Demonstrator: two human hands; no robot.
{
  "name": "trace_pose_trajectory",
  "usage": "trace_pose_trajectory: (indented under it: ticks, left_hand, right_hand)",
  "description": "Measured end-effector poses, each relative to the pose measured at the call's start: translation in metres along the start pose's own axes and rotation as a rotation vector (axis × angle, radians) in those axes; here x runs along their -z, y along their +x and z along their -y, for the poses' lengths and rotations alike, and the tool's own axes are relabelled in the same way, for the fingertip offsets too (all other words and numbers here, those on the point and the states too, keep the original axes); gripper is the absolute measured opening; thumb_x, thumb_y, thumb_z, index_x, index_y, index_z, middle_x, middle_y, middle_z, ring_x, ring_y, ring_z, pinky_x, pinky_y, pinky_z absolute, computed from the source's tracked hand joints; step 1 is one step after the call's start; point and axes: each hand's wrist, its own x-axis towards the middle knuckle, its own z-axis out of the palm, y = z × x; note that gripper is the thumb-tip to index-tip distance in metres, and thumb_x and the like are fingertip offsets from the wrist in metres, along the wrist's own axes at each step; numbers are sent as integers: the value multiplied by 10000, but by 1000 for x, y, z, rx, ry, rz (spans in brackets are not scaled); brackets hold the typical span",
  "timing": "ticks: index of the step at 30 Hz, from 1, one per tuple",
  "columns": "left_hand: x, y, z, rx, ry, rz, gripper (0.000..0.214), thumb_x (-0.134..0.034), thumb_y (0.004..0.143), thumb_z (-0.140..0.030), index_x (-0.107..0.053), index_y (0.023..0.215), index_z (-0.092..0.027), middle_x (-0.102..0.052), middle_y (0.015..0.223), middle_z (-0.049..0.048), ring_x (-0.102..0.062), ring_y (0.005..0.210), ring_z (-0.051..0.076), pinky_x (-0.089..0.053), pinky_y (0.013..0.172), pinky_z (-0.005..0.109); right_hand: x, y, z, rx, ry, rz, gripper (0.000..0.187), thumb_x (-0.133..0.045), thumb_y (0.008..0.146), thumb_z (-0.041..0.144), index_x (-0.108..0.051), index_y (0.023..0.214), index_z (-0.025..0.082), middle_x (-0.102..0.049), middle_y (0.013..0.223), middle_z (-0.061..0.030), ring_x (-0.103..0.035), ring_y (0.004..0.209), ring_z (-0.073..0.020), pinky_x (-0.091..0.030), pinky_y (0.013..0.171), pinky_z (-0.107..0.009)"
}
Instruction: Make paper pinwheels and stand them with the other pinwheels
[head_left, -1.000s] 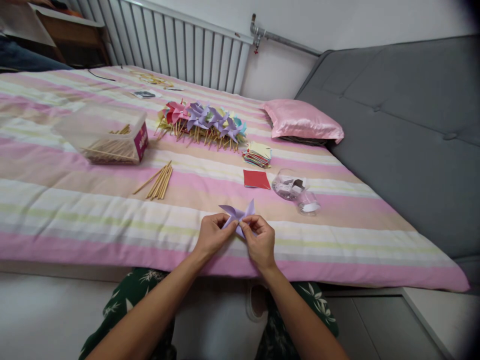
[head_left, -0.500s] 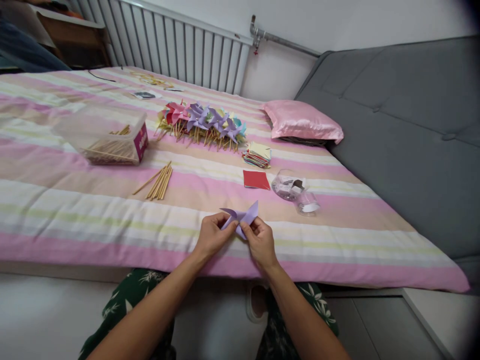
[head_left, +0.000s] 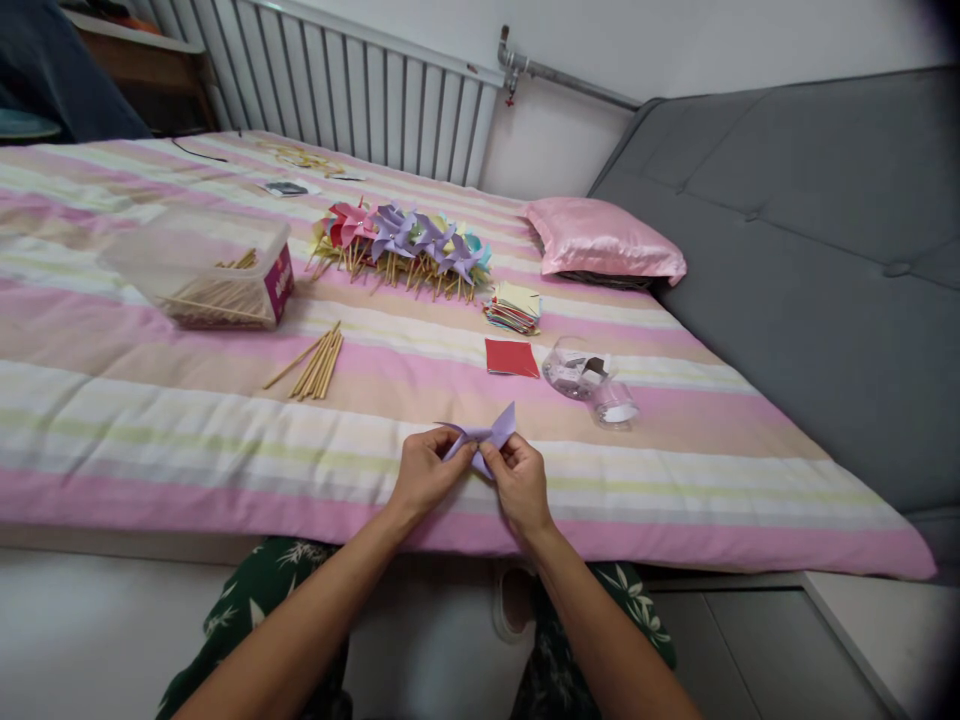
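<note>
Between both hands, just above the near edge of the bed, is a purple paper pinwheel [head_left: 486, 436] with its points folded toward the middle. My left hand [head_left: 429, 468] pinches its left side and my right hand [head_left: 517, 478] its right side, the thumbs close together at the centre. Whatever lies under the thumbs is hidden. Beyond the hands lie a red paper square [head_left: 511, 357], a stack of coloured paper squares [head_left: 513, 307] and a clear round container [head_left: 574, 368] holding small pieces. A smaller clear cup [head_left: 615, 405] stands beside that container.
Loose wooden sticks [head_left: 321, 365] lie left of the hands, near a clear plastic box [head_left: 225, 290] of more sticks. Finished pinwheels [head_left: 405, 240] are heaped farther back. A pink pillow [head_left: 604, 238] rests by the grey headboard [head_left: 810, 210]. At the far left is a person's clothed leg [head_left: 64, 75].
The pinwheel's left point looks lower and flatter, and the thumbs stay pressed at its centre. The person's leg at far left has shifted. My hands have barely moved.
</note>
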Motion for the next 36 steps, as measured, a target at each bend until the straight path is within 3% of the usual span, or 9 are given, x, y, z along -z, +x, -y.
trace_pose_trajectory:
  ticks: [8, 13, 22, 27, 36]
  left_hand:
    - [4, 3, -8, 19, -113, 138, 179, -656, 702, -301, -649, 695, -123, -603, 653, 12, -516, 610, 117, -394, 582, 219]
    - [4, 5, -10, 72, -122, 141, 173, -676, 665, -291, -639, 661, -122, -579, 617, -6, -499, 583, 103, -377, 560, 206]
    - [6, 8, -7, 150, -142, 131, 156, -681, 639, -266, -650, 654, -114, -574, 590, -13, -480, 543, 92, -354, 535, 204]
    - [7, 8, -7, 99, -146, 153, 126, -677, 634, -235, -622, 626, -122, -549, 576, -27, -469, 539, 84, -346, 528, 197]
    - [6, 6, -8, -2, -98, 237, 146, -681, 648, -221, -614, 748, -139, -594, 707, -6, -526, 654, 114, -408, 625, 219]
  right_hand:
    - [0, 1, -1, -1, -3, -50, 219, -638, 764, 353, -625, 852, 153, -663, 764, -28, -600, 696, -160, -476, 660, -277]
    - [0, 2, 1, 17, -78, -60, 226, -642, 756, 357, -626, 822, 141, -637, 713, -23, -562, 651, -144, -454, 623, -263]
    - [3, 4, 13, -222, 282, 2, 222, -743, 636, 327, -674, 764, 159, -670, 693, 2, -574, 603, -120, -458, 609, -246]
    - [2, 4, 14, -215, 233, 1, 234, -794, 574, 290, -688, 737, 160, -680, 684, 4, -580, 601, -114, -457, 615, -245]
    - [4, 4, 0, -117, 154, -37, 266, -749, 665, 345, -679, 839, 155, -674, 744, -21, -572, 645, -125, -451, 610, -245]
